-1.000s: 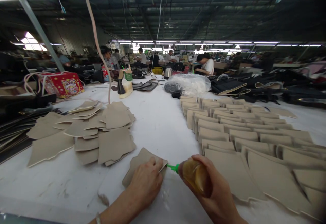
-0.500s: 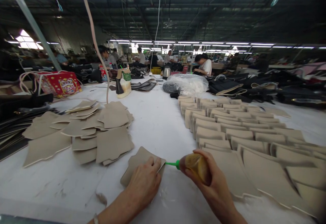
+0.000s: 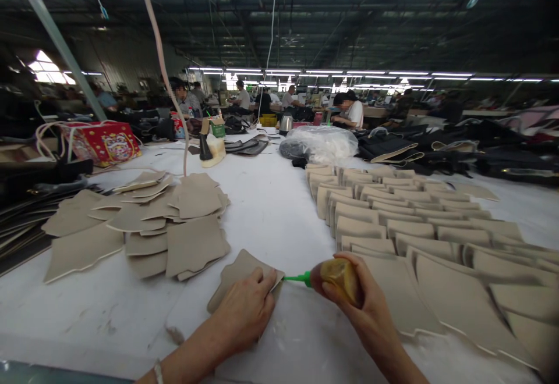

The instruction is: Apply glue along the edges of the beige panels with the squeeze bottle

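Observation:
My left hand [image 3: 248, 305] grips a beige leather-like piece [image 3: 238, 270] near its right corner, fingers closed on it, on the white tabletop. In my right hand [image 3: 369, 305] is a squeeze bottle [image 3: 340, 279] of amber liquid, tipped sideways with its green nozzle [image 3: 297, 278] pointing left. The nozzle's tip meets the right edge of the piece, close to my left fingertips. What lies under my left palm is hidden.
Loose beige pieces [image 3: 192, 244] are heaped on the left. Rows of folded beige pieces [image 3: 406, 230] fill the right side. Farther back are a clear plastic bag [image 3: 325, 144], a red gift bag [image 3: 105, 141] and a hanging hose [image 3: 159, 52]. Several people sit beyond.
The bottle and my right hand have shifted very slightly, the nozzle staying at the piece's edge. My left forearm sits a little lower and farther left.

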`<state>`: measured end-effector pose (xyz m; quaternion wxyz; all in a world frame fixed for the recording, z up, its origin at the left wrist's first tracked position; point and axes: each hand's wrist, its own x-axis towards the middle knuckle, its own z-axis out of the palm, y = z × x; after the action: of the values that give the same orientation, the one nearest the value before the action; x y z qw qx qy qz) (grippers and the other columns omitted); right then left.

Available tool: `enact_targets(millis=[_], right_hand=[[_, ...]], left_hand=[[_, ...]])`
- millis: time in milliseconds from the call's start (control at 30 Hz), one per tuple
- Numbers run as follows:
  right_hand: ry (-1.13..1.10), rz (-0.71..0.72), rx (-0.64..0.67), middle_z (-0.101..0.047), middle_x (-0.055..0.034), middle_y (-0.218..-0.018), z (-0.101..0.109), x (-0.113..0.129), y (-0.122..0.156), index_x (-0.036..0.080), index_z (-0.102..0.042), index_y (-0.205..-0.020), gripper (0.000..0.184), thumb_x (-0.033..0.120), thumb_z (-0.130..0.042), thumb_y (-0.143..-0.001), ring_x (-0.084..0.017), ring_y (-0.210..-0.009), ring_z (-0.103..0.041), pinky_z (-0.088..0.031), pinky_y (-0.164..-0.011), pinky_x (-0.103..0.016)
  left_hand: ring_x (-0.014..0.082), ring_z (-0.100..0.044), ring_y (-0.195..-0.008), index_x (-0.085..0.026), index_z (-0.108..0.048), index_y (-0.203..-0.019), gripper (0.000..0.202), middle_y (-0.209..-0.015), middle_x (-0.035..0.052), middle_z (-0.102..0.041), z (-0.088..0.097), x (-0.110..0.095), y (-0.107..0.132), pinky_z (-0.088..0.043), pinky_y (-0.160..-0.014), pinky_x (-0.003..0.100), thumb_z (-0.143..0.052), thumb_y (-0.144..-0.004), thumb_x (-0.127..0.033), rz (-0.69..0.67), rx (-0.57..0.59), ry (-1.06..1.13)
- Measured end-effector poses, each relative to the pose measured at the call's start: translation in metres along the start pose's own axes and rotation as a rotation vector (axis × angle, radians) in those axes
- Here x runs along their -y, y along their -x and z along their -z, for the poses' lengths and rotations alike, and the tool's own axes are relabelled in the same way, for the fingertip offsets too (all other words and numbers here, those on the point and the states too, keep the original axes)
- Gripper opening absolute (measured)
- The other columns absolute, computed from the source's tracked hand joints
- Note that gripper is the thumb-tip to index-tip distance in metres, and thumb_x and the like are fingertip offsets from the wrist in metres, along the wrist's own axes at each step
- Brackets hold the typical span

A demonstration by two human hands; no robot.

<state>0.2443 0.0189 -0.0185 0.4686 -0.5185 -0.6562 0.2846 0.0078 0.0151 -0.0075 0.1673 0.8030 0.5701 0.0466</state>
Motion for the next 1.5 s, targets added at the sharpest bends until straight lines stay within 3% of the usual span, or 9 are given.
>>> enact_targets(millis=[167,333,533,700,867,1033,1200,1367,1500], right_hand=[[-0.049,-0.037,0.133,-0.059,-0.0017,-0.099,0.001,-0.002,0.004,0.026,-0.045,-0.116,0.046,0.046,-0.065,-0.08,-0.022,-0.087,-0.059,-0.046,-0.078,-0.031],[-0.102,-0.088,0.05,-0.058,-0.0014,-0.096,0.0,0.001,0.004,0.025,-0.046,-0.114,0.047,0.047,-0.066,-0.077,-0.022,-0.085,-0.057,-0.044,-0.078,-0.031],[-0.178,-0.1,0.155,-0.058,-0.0002,-0.101,0.0,0.004,0.015,0.027,-0.049,-0.114,0.047,0.046,-0.067,-0.076,-0.022,-0.087,-0.058,-0.044,-0.078,-0.029],[-0.13,-0.094,0.112,-0.057,-0.0007,-0.101,0.0,0.004,0.019,0.027,-0.048,-0.115,0.046,0.044,-0.067,-0.077,-0.021,-0.088,-0.057,-0.042,-0.08,-0.03],[-0.237,-0.147,0.137,-0.057,-0.0017,-0.106,-0.003,0.011,0.027,0.026,-0.051,-0.113,0.047,0.046,-0.069,-0.074,-0.023,-0.094,-0.056,-0.043,-0.08,-0.029],[-0.208,-0.177,0.057,-0.057,0.0003,-0.099,-0.003,0.016,0.031,0.027,-0.05,-0.112,0.046,0.044,-0.068,-0.074,-0.021,-0.087,-0.056,-0.041,-0.082,-0.029],[-0.293,-0.182,0.147,-0.058,0.0001,-0.102,-0.006,0.015,0.037,0.027,-0.051,-0.112,0.047,0.045,-0.069,-0.072,-0.022,-0.09,-0.057,-0.042,-0.079,-0.028],[-0.229,-0.209,0.053,-0.06,-0.0015,-0.101,-0.006,0.015,0.039,0.026,-0.051,-0.112,0.048,0.045,-0.069,-0.073,-0.024,-0.09,-0.058,-0.042,-0.081,-0.03],[-0.32,-0.215,0.14,-0.062,-0.0009,-0.098,-0.005,0.014,0.041,0.027,-0.053,-0.112,0.05,0.046,-0.071,-0.07,-0.023,-0.085,-0.06,-0.045,-0.075,-0.03]], left_hand=[[0.0209,-0.062,-0.084,-0.03,-0.044,-0.132,0.046,-0.101,0.0048,-0.057,0.0,0.002,0.0,-0.045,-0.078,0.033,-0.028,-0.089,-0.024,-0.002,0.013,0.032],[0.0201,-0.062,-0.084,-0.031,-0.044,-0.132,0.047,-0.102,0.0045,-0.057,0.003,0.002,0.001,-0.045,-0.077,0.032,-0.027,-0.089,-0.023,0.004,0.01,0.056],[0.0188,-0.061,-0.087,-0.03,-0.044,-0.133,0.045,-0.102,0.0045,-0.057,0.004,0.003,0.002,-0.044,-0.081,0.03,-0.028,-0.091,-0.026,0.009,0.008,0.081],[0.0186,-0.06,-0.088,-0.029,-0.043,-0.135,0.046,-0.104,0.0048,-0.057,0.005,0.001,0.004,-0.044,-0.082,0.03,-0.027,-0.092,-0.026,0.018,0.018,0.077],[0.0198,-0.06,-0.088,-0.028,-0.043,-0.134,0.046,-0.104,0.0051,-0.057,0.005,-0.001,0.005,-0.044,-0.081,0.032,-0.029,-0.091,-0.026,0.017,0.025,0.08],[0.0199,-0.06,-0.089,-0.028,-0.042,-0.135,0.045,-0.105,0.0054,-0.056,0.006,-0.001,0.006,-0.044,-0.081,0.032,-0.029,-0.092,-0.027,0.026,0.034,0.071],[0.0207,-0.061,-0.089,-0.028,-0.04,-0.137,0.047,-0.107,0.0055,-0.056,0.004,0.001,0.004,-0.044,-0.083,0.033,-0.03,-0.091,-0.028,0.031,0.037,0.071],[0.02,-0.06,-0.09,-0.027,-0.04,-0.137,0.047,-0.107,0.0054,-0.056,0.002,0.001,0.004,-0.044,-0.083,0.032,-0.029,-0.092,-0.029,0.028,0.03,0.068],[0.019,-0.06,-0.09,-0.027,-0.039,-0.138,0.047,-0.11,0.0056,-0.055,0.004,0.0,0.006,-0.044,-0.083,0.031,-0.029,-0.092,-0.029,0.036,0.038,0.07]])
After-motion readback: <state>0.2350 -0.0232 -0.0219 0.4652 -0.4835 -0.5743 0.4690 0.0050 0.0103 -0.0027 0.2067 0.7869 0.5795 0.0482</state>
